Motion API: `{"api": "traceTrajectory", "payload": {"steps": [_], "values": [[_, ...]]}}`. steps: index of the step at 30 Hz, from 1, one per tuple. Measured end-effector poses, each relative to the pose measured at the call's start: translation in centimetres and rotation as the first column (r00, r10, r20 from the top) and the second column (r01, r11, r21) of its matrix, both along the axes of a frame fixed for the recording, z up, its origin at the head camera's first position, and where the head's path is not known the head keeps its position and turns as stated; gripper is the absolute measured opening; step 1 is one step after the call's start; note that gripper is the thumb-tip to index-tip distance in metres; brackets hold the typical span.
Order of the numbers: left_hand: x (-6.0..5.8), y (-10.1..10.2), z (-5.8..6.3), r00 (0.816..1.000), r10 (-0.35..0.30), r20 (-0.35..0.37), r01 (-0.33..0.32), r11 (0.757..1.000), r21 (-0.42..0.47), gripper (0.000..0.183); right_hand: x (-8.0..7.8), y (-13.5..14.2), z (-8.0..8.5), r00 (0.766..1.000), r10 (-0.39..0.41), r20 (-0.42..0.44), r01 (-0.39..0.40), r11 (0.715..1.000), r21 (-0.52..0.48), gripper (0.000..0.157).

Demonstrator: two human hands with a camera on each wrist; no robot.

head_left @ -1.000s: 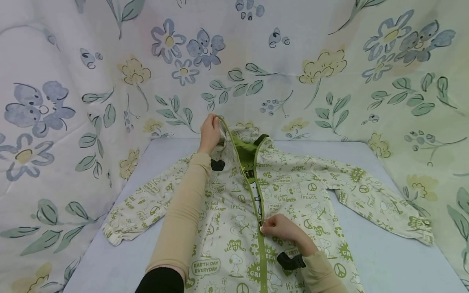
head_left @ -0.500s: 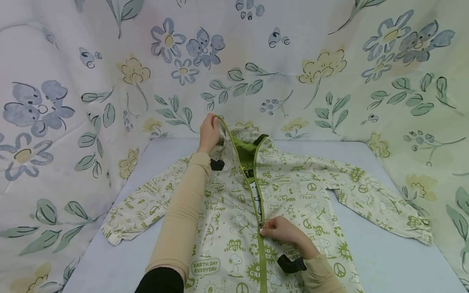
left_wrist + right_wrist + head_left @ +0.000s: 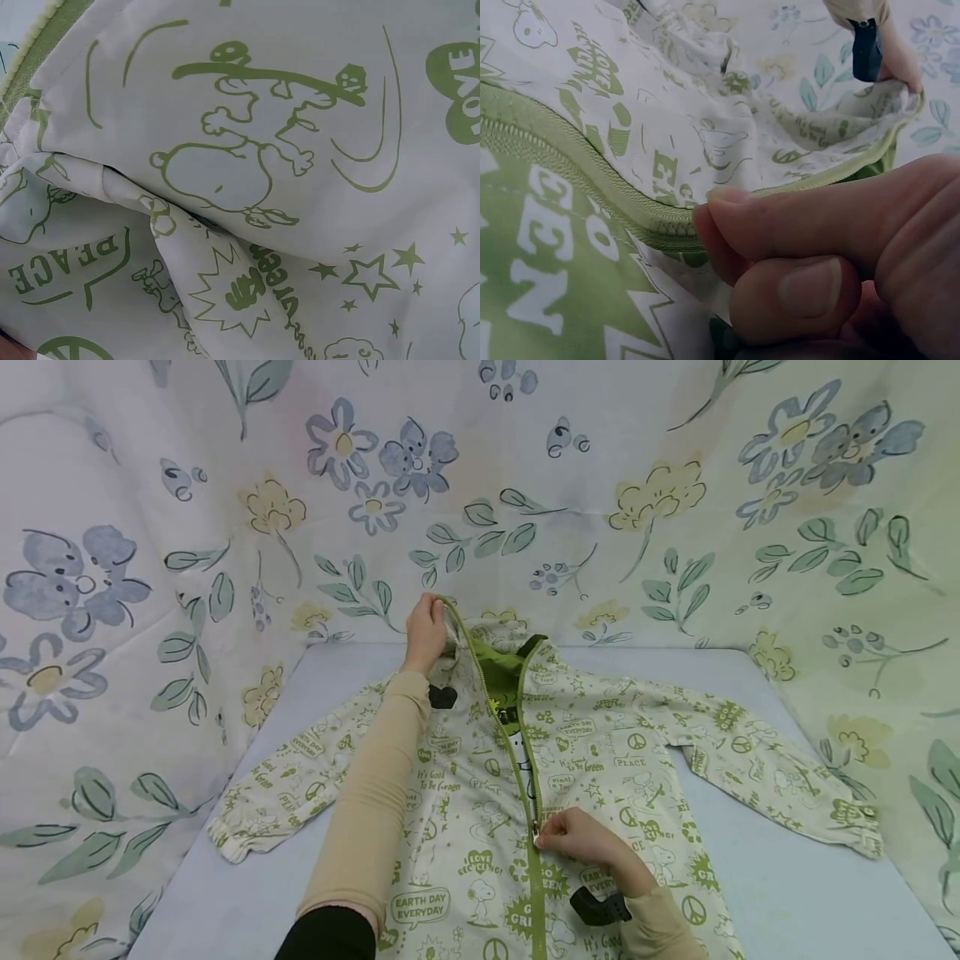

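A white jacket (image 3: 480,810) with green cartoon print and a green zipper lies front up, its sleeves spread wide. My left hand (image 3: 425,633) grips the top edge of its collar or hood on the left and holds it raised, so the green lining (image 3: 501,670) shows in the V-shaped gap. At mid-chest my right hand (image 3: 576,838) pinches the zipper pull, mostly hidden by the fingertips. Below that hand the green zipper (image 3: 537,893) is joined; above it the two sides part. The right wrist view shows curled fingers (image 3: 802,225) at the zipper teeth. Printed jacket cloth (image 3: 300,187) fills the left wrist view.
The jacket lies on a pale table (image 3: 787,893). A flower-patterned curtain (image 3: 480,485) stands behind it and along both sides. The sleeves (image 3: 292,785) reach out toward the left and right table edges.
My right hand has slid slightly down the zipper, and the parted section above it is a little longer. The left hand stays at the raised edge.
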State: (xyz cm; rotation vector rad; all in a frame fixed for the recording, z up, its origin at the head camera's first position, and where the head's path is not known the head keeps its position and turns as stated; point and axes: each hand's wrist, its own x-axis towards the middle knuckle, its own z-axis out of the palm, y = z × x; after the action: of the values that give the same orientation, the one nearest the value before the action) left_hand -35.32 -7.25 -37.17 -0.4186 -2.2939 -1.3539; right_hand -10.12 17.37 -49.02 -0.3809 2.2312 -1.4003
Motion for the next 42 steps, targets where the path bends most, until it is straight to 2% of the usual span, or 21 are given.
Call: {"api": "traceTrajectory", "payload": {"steps": [6, 17, 24, 36, 39, 42], "values": [[0.1, -0.1, -0.1, 1.000, 0.007, 0.009, -0.007, 1.000, -0.004, 0.025, 0.4, -0.1, 0.0, 1.000, 0.024, 0.005, -0.024, 0.999, -0.023, 0.038], [0.1, -0.3, -0.4, 0.999, -0.014, 0.030, 0.014, 1.000, -0.007, 0.024, 0.3, -0.1, 0.1, 0.999, 0.050, 0.006, -0.049, 0.999, -0.019, 0.039], [0.2, -0.3, -0.6, 0.997, -0.029, 0.070, 0.030, 0.999, -0.012, 0.027, 0.2, -0.1, -0.1, 0.998, 0.056, 0.007, -0.056, 0.998, -0.029, 0.039], [0.4, -0.4, -1.2, 0.996, -0.048, 0.072, 0.051, 0.998, -0.040, 0.025, 0.2, 0.0, 0.0, 0.998, 0.056, 0.002, -0.056, 0.998, -0.030, 0.039], [0.4, -0.4, -1.4, 0.994, -0.074, 0.078, 0.079, 0.995, -0.066, 0.025, 0.2, 0.0, 0.0, 0.998, 0.064, 0.003, -0.064, 0.998, -0.029, 0.038], [0.7, -0.4, -1.6, 0.983, -0.135, 0.124, 0.149, 0.983, -0.107, 0.026, 0.1, 0.0, -0.1, 0.998, 0.062, 0.007, -0.062, 0.998, -0.030, 0.037]]}}
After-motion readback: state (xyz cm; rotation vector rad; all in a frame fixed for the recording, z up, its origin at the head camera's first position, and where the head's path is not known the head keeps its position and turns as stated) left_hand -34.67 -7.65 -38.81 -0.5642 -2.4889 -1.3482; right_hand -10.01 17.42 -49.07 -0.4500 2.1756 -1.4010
